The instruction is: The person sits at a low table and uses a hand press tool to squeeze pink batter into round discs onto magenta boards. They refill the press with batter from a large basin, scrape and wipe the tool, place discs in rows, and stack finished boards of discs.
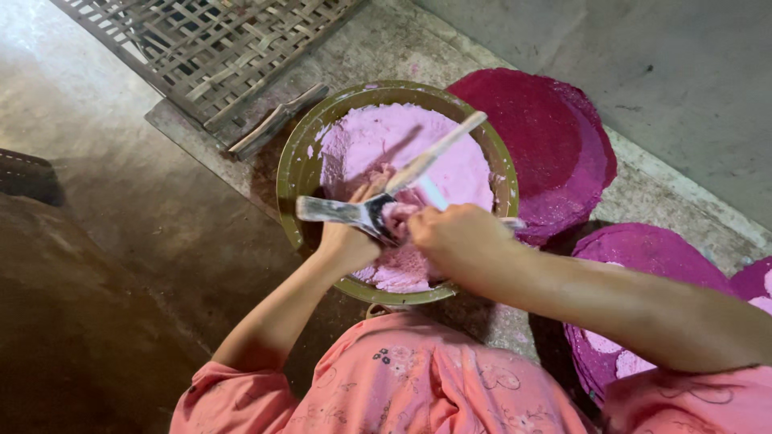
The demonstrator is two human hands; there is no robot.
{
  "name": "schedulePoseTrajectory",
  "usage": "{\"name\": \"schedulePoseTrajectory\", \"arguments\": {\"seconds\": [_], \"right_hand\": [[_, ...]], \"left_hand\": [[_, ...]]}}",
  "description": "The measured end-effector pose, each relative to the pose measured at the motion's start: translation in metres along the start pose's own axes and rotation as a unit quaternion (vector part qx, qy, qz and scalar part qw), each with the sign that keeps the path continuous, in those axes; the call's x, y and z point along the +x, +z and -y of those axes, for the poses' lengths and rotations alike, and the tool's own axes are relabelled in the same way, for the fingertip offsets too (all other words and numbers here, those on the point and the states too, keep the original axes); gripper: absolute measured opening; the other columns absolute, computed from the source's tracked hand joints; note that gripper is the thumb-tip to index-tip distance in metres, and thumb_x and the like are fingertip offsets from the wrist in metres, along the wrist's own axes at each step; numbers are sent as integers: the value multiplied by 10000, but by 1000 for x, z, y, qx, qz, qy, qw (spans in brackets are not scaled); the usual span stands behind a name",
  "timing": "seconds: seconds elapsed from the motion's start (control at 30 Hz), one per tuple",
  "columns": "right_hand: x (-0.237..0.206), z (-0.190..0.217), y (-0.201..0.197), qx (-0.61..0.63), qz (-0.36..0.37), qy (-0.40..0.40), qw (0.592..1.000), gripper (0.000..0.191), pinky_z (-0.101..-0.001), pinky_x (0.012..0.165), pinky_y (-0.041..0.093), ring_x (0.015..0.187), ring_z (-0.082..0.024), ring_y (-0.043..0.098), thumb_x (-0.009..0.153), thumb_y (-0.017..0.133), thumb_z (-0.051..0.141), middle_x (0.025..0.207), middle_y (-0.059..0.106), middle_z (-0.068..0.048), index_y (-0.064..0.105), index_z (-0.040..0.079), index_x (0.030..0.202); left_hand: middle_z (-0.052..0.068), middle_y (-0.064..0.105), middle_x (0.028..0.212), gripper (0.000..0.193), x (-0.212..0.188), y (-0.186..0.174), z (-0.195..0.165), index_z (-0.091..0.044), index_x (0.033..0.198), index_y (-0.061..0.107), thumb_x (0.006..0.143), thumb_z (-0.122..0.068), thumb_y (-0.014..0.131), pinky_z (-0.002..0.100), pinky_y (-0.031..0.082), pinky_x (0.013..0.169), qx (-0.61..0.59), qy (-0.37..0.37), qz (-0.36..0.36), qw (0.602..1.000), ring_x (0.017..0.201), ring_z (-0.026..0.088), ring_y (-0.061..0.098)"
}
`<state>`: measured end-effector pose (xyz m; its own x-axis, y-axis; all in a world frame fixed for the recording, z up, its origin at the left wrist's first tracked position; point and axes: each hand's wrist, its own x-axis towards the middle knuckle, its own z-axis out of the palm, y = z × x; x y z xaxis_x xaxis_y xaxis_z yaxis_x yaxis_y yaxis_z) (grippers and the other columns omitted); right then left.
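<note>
The person sits over a green bowl on a concrete floor. The bowl holds pale pink paste, heaped high on the far side.

Left hand: above the near part of the bowl, fingers wrapped shut around a paste-smeared scraper that lies flat and pointing left, blade end out over the rim.

Right hand: just beside the left, touching or nearly touching it, knuckles up. Fingers curled in; what they close on is hidden under the hand, so I cannot tell their grip. A lump of pink paste sits between the two hands, against the scraper.

A pale stick rises at a slant from between the hands toward the far right, over the paste. Which hand holds its lower end is not visible.

Right of the bowl: a stack of dark magenta discs, touching the rim. A second stack of discs lies nearer, under the right forearm, with pale pink patches on it.

Beyond the bowl: a woven bamboo mat, tilted, well apart from the hands. Sleeves are salmon pink.
</note>
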<state>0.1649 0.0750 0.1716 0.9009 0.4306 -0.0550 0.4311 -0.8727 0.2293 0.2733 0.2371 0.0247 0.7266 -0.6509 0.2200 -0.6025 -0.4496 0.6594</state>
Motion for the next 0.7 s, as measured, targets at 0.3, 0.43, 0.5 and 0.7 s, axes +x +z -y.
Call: {"name": "schedulePoseTrajectory", "arguments": {"seconds": [0.3, 0.43, 0.5, 0.7], "right_hand": [[-14, -13, -55, -116, 40, 30, 992, 133, -349, 497, 564, 626, -227, 716, 851, 626, 152, 785, 678, -74, 662, 74, 953], [0, 4, -33, -105, 3, 18, 994, 176, -334, 553, 564, 670, -211, 720, 835, 649, 156, 794, 681, -65, 658, 62, 983], [-14, -8, -30, -30, -3, 67, 997, 231, -369, 574, 571, 715, -238, 728, 819, 658, 138, 834, 692, -73, 665, 90, 1045], [-23, -28, 20, 257, -192, 152, 935, 571, -413, 660, 569, 833, -325, 721, 852, 626, -8, 1068, 727, -182, 588, 65, 1417]], "left_hand": [[124, 440, 1596, 542, 10, -25, 4, -172, 1253, 674, 771, -394, 784, 477, 485, 1036, 56, 82, -41, 994, 1388, 381, 493], [139, 444, 1597, 563, 10, -17, 1, -147, 1310, 661, 802, -338, 809, 503, 447, 1061, 47, 57, -59, 996, 1369, 406, 485], [130, 509, 1515, 533, 12, -22, 7, -161, 1297, 664, 812, -338, 798, 482, 478, 1041, 41, -24, -54, 997, 1320, 366, 552], [114, 514, 1470, 469, 18, -30, 14, -133, 1300, 642, 889, -284, 809, 526, 481, 1156, 147, 98, -256, 950, 1406, 377, 540]]}}
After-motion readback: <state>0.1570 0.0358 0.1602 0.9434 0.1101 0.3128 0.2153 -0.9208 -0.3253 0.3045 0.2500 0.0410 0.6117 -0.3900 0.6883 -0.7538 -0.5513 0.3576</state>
